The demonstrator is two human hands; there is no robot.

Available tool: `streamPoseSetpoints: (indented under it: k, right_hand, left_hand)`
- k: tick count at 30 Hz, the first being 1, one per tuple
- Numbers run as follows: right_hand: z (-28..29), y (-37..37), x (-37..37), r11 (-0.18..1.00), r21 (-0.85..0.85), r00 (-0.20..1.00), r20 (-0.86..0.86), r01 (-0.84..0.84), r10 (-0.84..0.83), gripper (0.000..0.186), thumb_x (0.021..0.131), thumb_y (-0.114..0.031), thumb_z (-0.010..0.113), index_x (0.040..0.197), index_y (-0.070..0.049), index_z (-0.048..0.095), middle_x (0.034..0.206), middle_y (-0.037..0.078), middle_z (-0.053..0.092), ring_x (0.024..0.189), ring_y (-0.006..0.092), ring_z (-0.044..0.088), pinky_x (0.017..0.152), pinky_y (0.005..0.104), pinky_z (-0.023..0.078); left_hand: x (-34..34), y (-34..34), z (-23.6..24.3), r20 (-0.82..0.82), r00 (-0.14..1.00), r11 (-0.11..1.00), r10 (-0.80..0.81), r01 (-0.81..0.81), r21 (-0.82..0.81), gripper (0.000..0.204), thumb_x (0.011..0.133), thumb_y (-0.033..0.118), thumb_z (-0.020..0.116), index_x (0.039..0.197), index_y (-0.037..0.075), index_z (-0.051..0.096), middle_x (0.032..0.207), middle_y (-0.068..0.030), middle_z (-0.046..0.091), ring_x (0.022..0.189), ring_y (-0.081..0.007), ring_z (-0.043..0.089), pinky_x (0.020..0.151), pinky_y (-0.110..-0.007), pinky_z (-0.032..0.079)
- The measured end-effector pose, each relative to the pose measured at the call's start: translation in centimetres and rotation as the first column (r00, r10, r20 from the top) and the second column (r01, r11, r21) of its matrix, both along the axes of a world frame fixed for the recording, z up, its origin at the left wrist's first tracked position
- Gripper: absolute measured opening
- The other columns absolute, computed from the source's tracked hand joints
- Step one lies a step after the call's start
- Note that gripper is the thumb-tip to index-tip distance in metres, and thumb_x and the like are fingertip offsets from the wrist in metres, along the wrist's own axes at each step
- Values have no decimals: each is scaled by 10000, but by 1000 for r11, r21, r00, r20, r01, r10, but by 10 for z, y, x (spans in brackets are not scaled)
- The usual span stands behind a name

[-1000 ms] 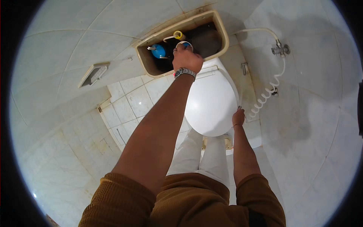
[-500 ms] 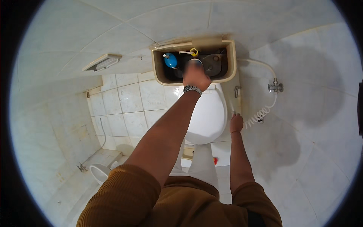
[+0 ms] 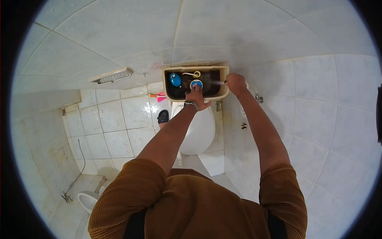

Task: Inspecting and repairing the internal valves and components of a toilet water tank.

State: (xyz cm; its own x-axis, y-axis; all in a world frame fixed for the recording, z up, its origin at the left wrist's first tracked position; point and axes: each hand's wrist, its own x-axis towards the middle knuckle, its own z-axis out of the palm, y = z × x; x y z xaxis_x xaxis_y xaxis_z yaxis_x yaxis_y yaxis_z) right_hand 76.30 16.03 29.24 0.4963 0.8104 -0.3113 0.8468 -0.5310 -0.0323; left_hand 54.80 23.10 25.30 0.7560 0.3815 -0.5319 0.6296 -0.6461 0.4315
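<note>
Our left hand (image 3: 195,96) had fingers on blue valve cap (image 3: 196,84) inside open cistern (image 3: 171,95); right hand (image 3: 236,83) gripped its rim.

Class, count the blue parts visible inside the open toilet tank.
2: a blue float at the tank's left, and a blue round cap at centre beneath the left hand. Others may be hidden.

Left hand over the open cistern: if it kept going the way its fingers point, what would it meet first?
Most likely the blue-capped valve inside the cistern; the left hand fingertips are already at it, though depth is unclear.
</note>
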Motion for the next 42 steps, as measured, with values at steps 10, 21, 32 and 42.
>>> streamPoseSetpoints:
  k: [10,21,32,42]
  right_hand:
    - [-11,99,-12,768,-577,960,-158,-280,231,149,708,-247,773,758,-107,756,684,40,710,751,237,703,741,397,557]
    - [-20,91,-25,842,-421,881,-456,-337,125,218,734,-278,774,627,-92,732,587,10,684,594,195,661,653,366,541]
    - [-17,70,-59,979,-100,956,-256,-176,145,216,742,-275,769,659,-80,727,644,91,686,665,268,673,664,399,527]
    - [-10,104,-144,970,114,929,-282,-214,238,206,773,-214,764,850,-24,738,879,225,695,867,386,688,789,461,552]
  left_hand:
    - [-19,8,-68,215,976,998,14,-26,51,479,948,185,459,1372,-38,450,1505,-214,338,1398,-352,363,1023,-391,496]
    - [-18,0,-82,306,940,987,151,-163,15,407,969,130,398,1331,-38,475,1475,-189,384,1349,-320,442,909,-397,567]
    - [-14,-4,-82,365,925,985,109,-150,86,378,973,143,382,1274,-47,508,1378,-227,462,1211,-374,554,875,-426,566]
    - [-21,6,-99,255,967,997,-16,35,-70,403,954,289,469,1292,80,538,1333,-200,556,1275,-337,497,1059,-425,418]
